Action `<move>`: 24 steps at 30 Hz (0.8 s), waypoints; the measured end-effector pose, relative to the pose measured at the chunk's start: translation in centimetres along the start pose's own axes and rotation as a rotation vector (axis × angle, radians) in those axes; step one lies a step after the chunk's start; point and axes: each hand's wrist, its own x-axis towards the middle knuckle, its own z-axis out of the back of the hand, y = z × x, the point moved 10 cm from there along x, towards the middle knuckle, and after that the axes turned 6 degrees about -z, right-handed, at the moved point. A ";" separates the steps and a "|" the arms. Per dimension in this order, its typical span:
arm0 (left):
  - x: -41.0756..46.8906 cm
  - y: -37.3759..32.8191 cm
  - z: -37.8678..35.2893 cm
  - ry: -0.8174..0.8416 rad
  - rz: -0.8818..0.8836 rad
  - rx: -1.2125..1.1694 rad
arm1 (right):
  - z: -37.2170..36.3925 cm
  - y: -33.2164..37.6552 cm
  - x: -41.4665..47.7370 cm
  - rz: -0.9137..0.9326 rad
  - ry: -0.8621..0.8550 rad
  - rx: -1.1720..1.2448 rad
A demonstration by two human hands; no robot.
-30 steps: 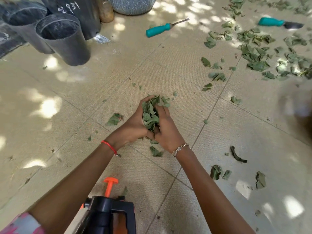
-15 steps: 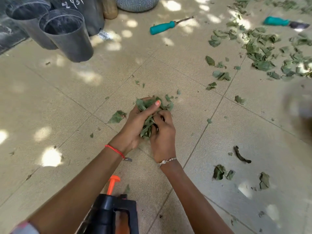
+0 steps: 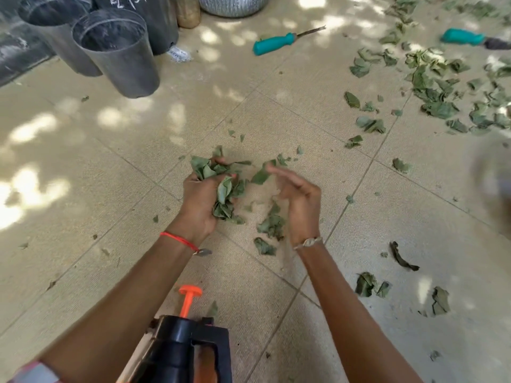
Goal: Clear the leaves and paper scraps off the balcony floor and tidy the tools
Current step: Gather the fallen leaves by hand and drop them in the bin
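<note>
Left hand [image 3: 197, 200] fingers curled round a wad of leaves [image 3: 224, 200], over the floor [image 3: 110, 189]. Right hand [image 3: 300, 194] just beside it, fingers loosely straight and spread, holding nothing; blurred. I note loose leaves [image 3: 272, 225] between the hands, larger scatter [image 3: 431, 87] upper right by a teal tool [image 3: 461, 37]

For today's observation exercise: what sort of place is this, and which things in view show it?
Probably an outdoor balcony or patio used for gardening: empty black plant pots stand on the tiled floor, a teal-handled hand tool lies near scattered leaves, and a pump sprayer stands close by.
</note>
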 end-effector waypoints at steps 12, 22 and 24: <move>1.8 -5.5 6.8 -0.183 -0.302 0.244 | -6.5 -4.0 3.1 0.291 0.505 -1.059; 2.0 -5.2 9.0 -0.156 -0.408 0.308 | -9.7 -3.6 13.8 0.179 0.375 -1.160; 1.9 -5.1 8.9 -0.138 -0.420 0.311 | -11.2 -4.0 13.5 0.222 0.428 -1.214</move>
